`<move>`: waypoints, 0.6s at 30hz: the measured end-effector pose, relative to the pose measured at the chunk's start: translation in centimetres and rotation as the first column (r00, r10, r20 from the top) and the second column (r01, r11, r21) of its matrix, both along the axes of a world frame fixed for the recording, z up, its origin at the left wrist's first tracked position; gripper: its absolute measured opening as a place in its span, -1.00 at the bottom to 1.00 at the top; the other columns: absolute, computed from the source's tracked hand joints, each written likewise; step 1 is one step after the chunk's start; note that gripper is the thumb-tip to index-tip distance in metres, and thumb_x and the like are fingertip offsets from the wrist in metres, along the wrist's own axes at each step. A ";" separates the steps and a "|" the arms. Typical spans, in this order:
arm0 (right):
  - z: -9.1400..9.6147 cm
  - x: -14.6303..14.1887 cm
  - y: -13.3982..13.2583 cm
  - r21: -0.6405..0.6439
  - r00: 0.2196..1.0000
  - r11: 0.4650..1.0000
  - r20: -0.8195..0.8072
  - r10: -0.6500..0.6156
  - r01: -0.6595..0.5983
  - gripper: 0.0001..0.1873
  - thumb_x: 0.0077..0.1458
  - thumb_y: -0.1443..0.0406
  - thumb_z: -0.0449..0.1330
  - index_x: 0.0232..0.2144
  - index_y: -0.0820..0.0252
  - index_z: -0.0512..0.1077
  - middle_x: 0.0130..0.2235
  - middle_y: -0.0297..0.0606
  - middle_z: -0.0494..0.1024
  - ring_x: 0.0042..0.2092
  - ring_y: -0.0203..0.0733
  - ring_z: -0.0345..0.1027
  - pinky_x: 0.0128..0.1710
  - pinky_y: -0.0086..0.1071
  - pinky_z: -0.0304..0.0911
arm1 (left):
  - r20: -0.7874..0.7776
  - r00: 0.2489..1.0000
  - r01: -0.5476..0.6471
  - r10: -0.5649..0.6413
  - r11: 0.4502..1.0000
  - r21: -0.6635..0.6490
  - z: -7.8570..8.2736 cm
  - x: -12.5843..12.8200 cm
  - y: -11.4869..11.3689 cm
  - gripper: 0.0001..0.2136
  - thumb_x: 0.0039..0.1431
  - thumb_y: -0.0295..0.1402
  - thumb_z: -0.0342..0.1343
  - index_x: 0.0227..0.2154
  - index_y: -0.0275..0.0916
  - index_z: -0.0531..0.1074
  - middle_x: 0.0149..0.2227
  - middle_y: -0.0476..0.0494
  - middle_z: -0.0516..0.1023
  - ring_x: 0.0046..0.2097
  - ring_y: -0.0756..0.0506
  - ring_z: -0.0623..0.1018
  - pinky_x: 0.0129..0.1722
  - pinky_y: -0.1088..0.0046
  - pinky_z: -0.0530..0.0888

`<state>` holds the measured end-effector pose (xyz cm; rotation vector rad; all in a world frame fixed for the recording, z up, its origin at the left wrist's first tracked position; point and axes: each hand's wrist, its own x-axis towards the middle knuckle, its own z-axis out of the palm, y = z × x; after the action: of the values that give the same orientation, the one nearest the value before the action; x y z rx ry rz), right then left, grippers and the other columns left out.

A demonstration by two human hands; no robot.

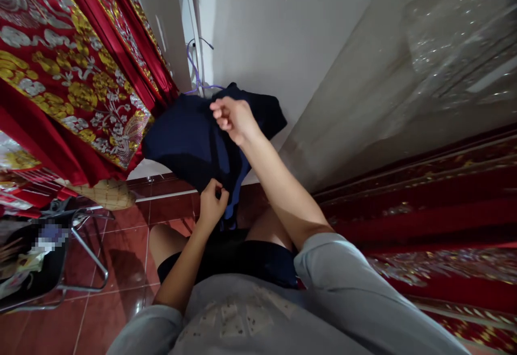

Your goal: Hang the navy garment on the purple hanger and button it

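A dark navy shirt (177, 134) hangs in front of me on a thin purple hanger (196, 73) by the wall. Near its lower edge, my left hand (212, 204) has thumb and forefinger pinched on the fabric. My right hand (234, 117) is raised in front of the upper part of the shirt, with its fingers loosely bent and slightly apart. Nothing shows in that hand, and whether it touches the cloth is hard to tell. Folds hide the back of the shirt.
Red cloth (81, 69) with gold and silver embroidery hangs at the left. A metal-framed black chair (86, 258) with items on it stands below, on red floor tiles (125, 247). Clear plastic sheeting (444, 48) and more red decorated fabric (404, 215) are at the right.
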<state>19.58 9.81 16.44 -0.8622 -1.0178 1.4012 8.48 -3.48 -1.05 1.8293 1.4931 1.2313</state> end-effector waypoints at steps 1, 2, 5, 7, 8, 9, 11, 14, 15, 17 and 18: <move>0.8 0.0 0.4 0.027 1.000 1.000 -0.018 -0.014 0.014 -0.68 0.30 0.16 0.18 -0.45 0.21 0.42 -0.58 -0.40 0.43 -0.63 -0.49 0.03 -0.69 -0.53 -0.14 | -0.022 0.999 0.028 -0.028 1.000 0.000 0.0 0.0 0.2 -0.92 0.21 -0.48 0.06 -0.34 -0.16 0.32 -0.37 -0.04 0.48 -0.29 -0.09 0.52 -0.21 0.38 0.43; 1.1 -0.1 0.6 0.051 0.999 0.998 -0.029 -0.019 0.020 -0.68 0.29 0.13 0.21 -0.45 0.20 0.41 -0.58 -0.41 0.42 -0.64 -0.48 0.05 -0.69 -0.54 -0.12 | -0.047 0.997 0.068 -0.068 0.998 -0.004 0.0 -0.1 0.5 -0.92 0.21 -0.50 0.07 -0.34 -0.17 0.33 -0.37 -0.04 0.49 -0.29 -0.09 0.54 -0.21 0.37 0.44; 0.3 0.0 -0.4 0.090 1.000 0.996 0.003 0.011 -0.012 -0.65 0.26 0.09 0.24 -0.46 0.19 0.38 -0.62 -0.42 0.38 -0.65 -0.47 0.07 -0.70 -0.54 -0.10 | -0.062 0.982 0.184 -0.179 0.980 0.079 1.4 -1.3 2.4 -0.93 0.27 -0.48 0.10 -0.29 -0.18 0.41 -0.33 -0.08 0.57 -0.27 -0.08 0.59 -0.19 0.35 0.49; -0.5 0.3 -1.4 0.106 0.998 0.994 0.055 0.036 -0.042 -0.64 0.27 0.11 0.23 -0.48 0.20 0.38 -0.65 -0.43 0.35 -0.66 -0.47 0.07 -0.70 -0.55 -0.11 | -0.001 0.988 0.152 -0.156 0.956 0.250 3.9 -2.4 4.3 -0.90 0.36 -0.40 0.10 -0.12 -0.16 0.46 -0.23 -0.12 0.61 -0.19 -0.08 0.62 -0.12 0.35 0.52; -0.7 0.5 -1.8 0.117 0.995 0.992 0.084 0.045 -0.055 -0.64 0.28 0.12 0.22 -0.49 0.21 0.38 -0.66 -0.43 0.35 -0.66 -0.47 0.07 -0.70 -0.55 -0.11 | 0.032 0.992 0.107 -0.123 0.943 0.314 5.5 -3.0 5.4 -0.83 0.39 -0.34 0.09 -0.01 -0.15 0.44 -0.15 -0.15 0.61 -0.14 -0.08 0.61 -0.08 0.35 0.53; -0.7 0.7 -2.1 0.134 0.992 0.989 0.115 0.053 -0.069 -0.63 0.29 0.13 0.21 -0.50 0.21 0.38 -0.66 -0.42 0.35 -0.66 -0.47 0.07 -0.69 -0.56 -0.10 | 0.059 0.994 0.067 -0.094 0.933 0.353 7.4 -3.4 6.4 -0.73 0.42 -0.30 0.06 0.12 -0.13 0.38 -0.14 -0.15 0.59 -0.14 -0.06 0.60 -0.07 0.36 0.53; -0.3 1.1 -2.3 0.185 0.982 0.978 0.176 0.063 -0.096 -0.63 0.28 0.13 0.21 -0.51 0.22 0.39 -0.66 -0.41 0.36 -0.65 -0.46 0.09 -0.67 -0.56 -0.06 | 0.021 0.995 0.075 -0.094 0.889 0.452 11.3 -3.8 8.2 -0.67 0.47 -0.24 0.00 0.21 -0.14 0.33 -0.15 -0.13 0.59 -0.19 -0.03 0.59 -0.07 0.38 0.52; 0.1 1.4 -2.1 0.286 0.963 0.951 0.269 0.036 -0.115 -0.64 0.27 0.13 0.22 -0.51 0.22 0.40 -0.65 -0.41 0.38 -0.64 -0.45 0.13 -0.61 -0.54 0.04 | -0.128 0.988 0.139 -0.085 0.849 0.510 15.9 -3.4 9.9 -0.76 0.47 -0.21 0.00 -0.05 -0.22 0.49 -0.17 -0.15 0.59 -0.15 -0.05 0.59 -0.07 0.41 0.50; -0.2 1.4 -1.9 0.320 0.954 0.941 0.300 0.006 -0.107 -0.65 0.27 0.15 0.21 -0.51 0.22 0.41 -0.65 -0.41 0.38 -0.63 -0.44 0.14 -0.58 -0.52 0.08 | -0.168 0.983 0.156 -0.080 0.843 0.515 16.8 -3.2 10.1 -0.76 0.47 -0.20 0.01 -0.13 -0.23 0.50 -0.20 -0.14 0.58 -0.15 -0.06 0.59 -0.07 0.42 0.49; -1.6 1.2 -1.4 0.366 0.924 0.927 0.376 -0.074 -0.074 -0.68 0.28 0.22 0.16 -0.51 0.22 0.43 -0.64 -0.40 0.40 -0.60 -0.41 0.19 -0.50 -0.50 0.15 | -0.206 0.977 0.162 -0.060 0.837 0.523 17.8 -2.9 10.3 -0.77 0.46 -0.20 0.03 -0.21 -0.24 0.48 -0.25 -0.12 0.56 -0.14 -0.07 0.59 -0.04 0.40 0.49; -2.7 1.0 -1.1 0.370 0.901 0.927 0.421 -0.107 -0.063 -0.69 0.28 0.27 0.13 -0.51 0.23 0.45 -0.64 -0.39 0.41 -0.58 -0.39 0.23 -0.45 -0.48 0.18 | -0.194 0.980 0.141 -0.042 0.835 0.531 18.0 -3.1 10.4 -0.78 0.45 -0.20 0.05 -0.22 -0.23 0.47 -0.25 -0.11 0.55 -0.13 -0.08 0.58 -0.02 0.40 0.48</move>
<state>20.58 8.66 13.72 -0.9108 -1.5562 0.9562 5.38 6.95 16.97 2.3988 1.1890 1.5995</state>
